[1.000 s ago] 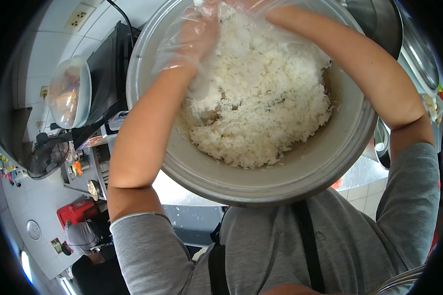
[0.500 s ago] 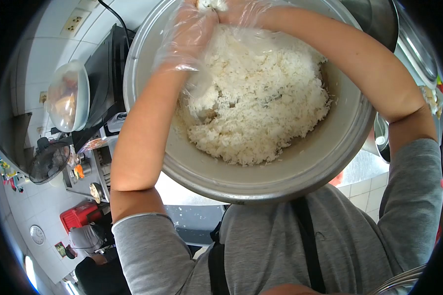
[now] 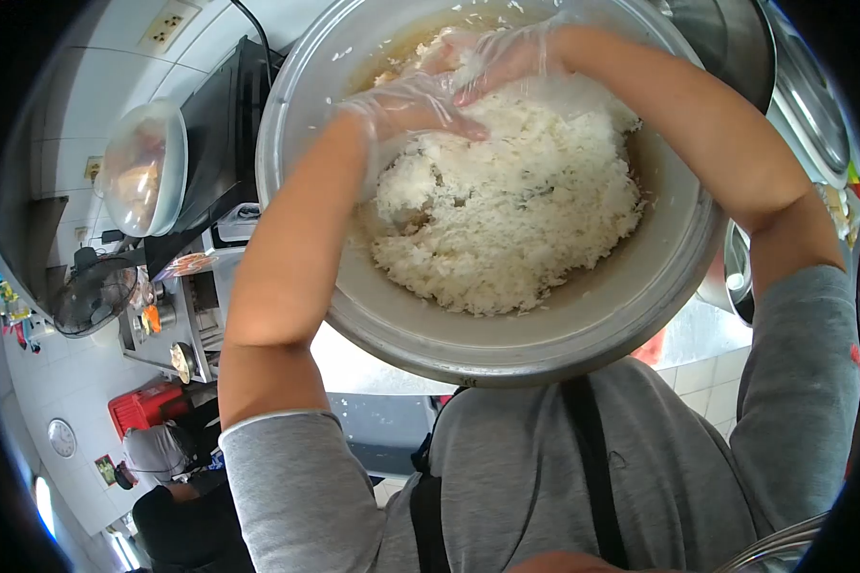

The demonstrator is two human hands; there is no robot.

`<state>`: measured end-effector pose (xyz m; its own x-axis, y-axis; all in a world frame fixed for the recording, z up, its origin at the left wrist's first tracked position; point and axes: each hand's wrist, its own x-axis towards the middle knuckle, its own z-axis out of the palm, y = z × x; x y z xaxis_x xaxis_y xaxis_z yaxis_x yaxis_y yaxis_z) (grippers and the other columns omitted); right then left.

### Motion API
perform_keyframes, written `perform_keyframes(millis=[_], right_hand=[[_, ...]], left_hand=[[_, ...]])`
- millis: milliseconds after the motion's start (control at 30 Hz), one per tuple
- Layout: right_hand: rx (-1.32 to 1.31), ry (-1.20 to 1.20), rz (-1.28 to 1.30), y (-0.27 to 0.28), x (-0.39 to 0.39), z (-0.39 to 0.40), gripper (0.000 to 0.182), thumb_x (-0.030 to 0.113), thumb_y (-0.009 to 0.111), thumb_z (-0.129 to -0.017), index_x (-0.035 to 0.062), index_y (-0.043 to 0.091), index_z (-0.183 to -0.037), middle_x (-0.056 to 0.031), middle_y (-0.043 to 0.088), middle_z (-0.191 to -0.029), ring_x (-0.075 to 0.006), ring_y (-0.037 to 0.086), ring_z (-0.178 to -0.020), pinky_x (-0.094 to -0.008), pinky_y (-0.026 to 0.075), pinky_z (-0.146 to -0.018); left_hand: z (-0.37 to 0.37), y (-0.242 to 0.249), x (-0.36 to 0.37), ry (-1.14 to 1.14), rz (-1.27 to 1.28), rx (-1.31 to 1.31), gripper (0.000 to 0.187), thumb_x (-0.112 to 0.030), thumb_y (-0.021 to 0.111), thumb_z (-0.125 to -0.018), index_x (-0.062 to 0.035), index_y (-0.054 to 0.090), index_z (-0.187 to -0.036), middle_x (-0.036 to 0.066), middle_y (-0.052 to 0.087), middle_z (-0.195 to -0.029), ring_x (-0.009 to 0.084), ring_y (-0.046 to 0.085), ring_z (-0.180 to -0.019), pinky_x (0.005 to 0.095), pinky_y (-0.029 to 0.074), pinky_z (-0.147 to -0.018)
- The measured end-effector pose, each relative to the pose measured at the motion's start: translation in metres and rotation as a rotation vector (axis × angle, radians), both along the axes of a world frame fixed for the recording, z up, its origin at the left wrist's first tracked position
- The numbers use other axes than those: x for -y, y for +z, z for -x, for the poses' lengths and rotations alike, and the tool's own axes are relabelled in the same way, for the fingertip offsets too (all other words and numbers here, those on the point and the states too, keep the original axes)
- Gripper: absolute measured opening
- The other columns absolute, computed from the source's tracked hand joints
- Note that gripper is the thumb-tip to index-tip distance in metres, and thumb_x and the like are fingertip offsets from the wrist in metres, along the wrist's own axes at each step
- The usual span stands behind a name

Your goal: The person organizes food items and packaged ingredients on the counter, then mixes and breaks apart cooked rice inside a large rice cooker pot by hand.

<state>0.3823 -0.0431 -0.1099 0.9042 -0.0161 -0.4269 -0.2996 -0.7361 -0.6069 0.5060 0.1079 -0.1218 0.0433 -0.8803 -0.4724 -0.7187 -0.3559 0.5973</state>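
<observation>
Over the rice (image 3: 506,220), gloved hands (image 3: 459,81) meet.

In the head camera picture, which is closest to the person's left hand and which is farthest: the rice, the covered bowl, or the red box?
1. Rice: right under the left hand, touching it, inside the big pot.
2. Covered bowl: off to the left in the picture, outside the pot.
3. Red box: farthest, down at the lower left.
</observation>
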Motion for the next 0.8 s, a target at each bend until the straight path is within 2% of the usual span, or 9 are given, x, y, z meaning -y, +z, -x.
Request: perform_keyframes(millis=[100, 167, 267, 367, 400, 467, 533, 600, 800], right_hand=[[0.15, -0.13, -0.231, -0.022, 0.008, 0.002, 0.079, 0.055, 0.074, -0.076, 0.0176, 0.042, -0.138, -0.0184, 0.041, -0.142, -0.0355, 0.031, -0.138, -0.0525, 0.026, -0.111], [0.236, -0.203, -0.331, -0.038, 0.018, -0.008, 0.077, 0.054, 0.074, -0.077, 0.0158, 0.043, -0.136, -0.0187, 0.041, -0.142, -0.035, 0.03, -0.138, -0.0519, 0.026, -0.111], [0.358, -0.135, -0.331, -0.045, 0.03, -0.017, 0.072, 0.053, 0.071, -0.08, 0.0108, 0.046, -0.134, -0.017, 0.05, -0.13, -0.0314, 0.049, -0.123, -0.0479, 0.037, -0.103], [0.408, -0.239, -0.411, -0.029, 0.028, -0.012, 0.069, 0.051, 0.068, -0.082, 0.0098, 0.046, -0.134, -0.0171, 0.049, -0.132, -0.0308, 0.048, -0.124, -0.0468, 0.037, -0.104], [0.425, -0.276, -0.442, -0.023, 0.027, -0.009, 0.068, 0.05, 0.067, -0.083, 0.0094, 0.046, -0.134, -0.0172, 0.049, -0.133, -0.0306, 0.047, -0.125, -0.0465, 0.037, -0.104], [0.459, -0.354, -0.509, -0.014, 0.026, -0.003, 0.066, 0.048, 0.065, -0.084, 0.0088, 0.046, -0.134, -0.0172, 0.048, -0.134, -0.0302, 0.046, -0.126, -0.0458, 0.037, -0.104], [0.473, -0.42, -0.577, -0.009, 0.028, 0.004, 0.065, 0.047, 0.064, -0.086, 0.0081, 0.047, -0.135, -0.0173, 0.047, -0.135, -0.0298, 0.046, -0.127, -0.0451, 0.037, -0.105], [0.484, -0.471, -0.629, -0.008, 0.03, 0.01, 0.063, 0.045, 0.062, -0.087, 0.0074, 0.047, -0.135, -0.0174, 0.046, -0.137, -0.0294, 0.045, -0.127, -0.0444, 0.036, -0.105], [0.477, -0.54, -0.736, -0.024, 0.032, 0.009, 0.057, 0.041, 0.057, -0.092, 0.0053, 0.047, -0.136, -0.0177, 0.044, -0.141, -0.0283, 0.042, -0.13, -0.0423, 0.036, -0.106]], left_hand=[[0.012, -0.012, 0.01, -0.021, 0.239, -0.079, 0.1, -0.036, 0.08, -0.076, -0.0025, 0.019, -0.148, 0.016, 0.045, -0.141, 0.0289, 0.045, -0.13, 0.0402, 0.037, -0.111], [0.015, -0.017, 0.011, 0.181, 0.317, -0.514, 0.094, -0.027, 0.081, -0.077, -0.0003, 0.023, -0.145, 0.016, 0.049, -0.137, 0.027, 0.049, -0.126, 0.0359, 0.039, -0.109], [0.017, 0.007, 0.011, 0.267, 0.282, -0.593, 0.09, -0.022, 0.081, -0.076, 0.001, 0.026, -0.144, 0.018, 0.053, -0.132, 0.026, 0.052, -0.123, 0.0324, 0.04, -0.107], [-0.002, 0.005, 0.015, 0.086, 0.405, -0.731, 0.086, -0.029, 0.079, -0.079, 0.0013, 0.03, -0.142, 0.019, 0.056, -0.129, 0.0274, 0.053, -0.123, 0.0329, 0.041, -0.105], [0.012, 0.022, 0.011, 0.085, 0.409, -0.735, 0.086, -0.029, 0.079, -0.079, 0.0013, 0.03, -0.142, 0.019, 0.056, -0.129, 0.0274, 0.053, -0.123, 0.0329, 0.041, -0.105], [0.052, 0.076, -0.002, 0.426, 0.394, -0.035, 0.088, -0.038, 0.076, -0.08, 0.0024, 0.03, -0.143, 0.02, 0.058, -0.129, 0.0297, 0.053, -0.124, 0.033, 0.037, -0.108], [0.017, 0.027, 0.014, 0.383, 0.467, -0.164, 0.095, -0.049, 0.071, -0.08, 0.0009, 0.025, -0.147, 0.022, 0.043, -0.144, 0.0302, 0.04, -0.136, 0.0361, 0.033, -0.111], [0.014, 0.021, 0.02, 0.213, 1.012, -0.008, 0.032, -0.026, 0.057, -0.095, -0.0037, 0.056, -0.118, 0.008, 0.064, -0.107, 0.0186, 0.06, -0.1, 0.0312, 0.048, -0.089], [0.017, 0.032, 0.013, 0.381, 0.923, -0.267, 0.033, -0.026, 0.058, -0.094, -0.0038, 0.056, -0.119, 0.009, 0.064, -0.109, 0.0199, 0.06, -0.102, 0.0319, 0.048, -0.09]])
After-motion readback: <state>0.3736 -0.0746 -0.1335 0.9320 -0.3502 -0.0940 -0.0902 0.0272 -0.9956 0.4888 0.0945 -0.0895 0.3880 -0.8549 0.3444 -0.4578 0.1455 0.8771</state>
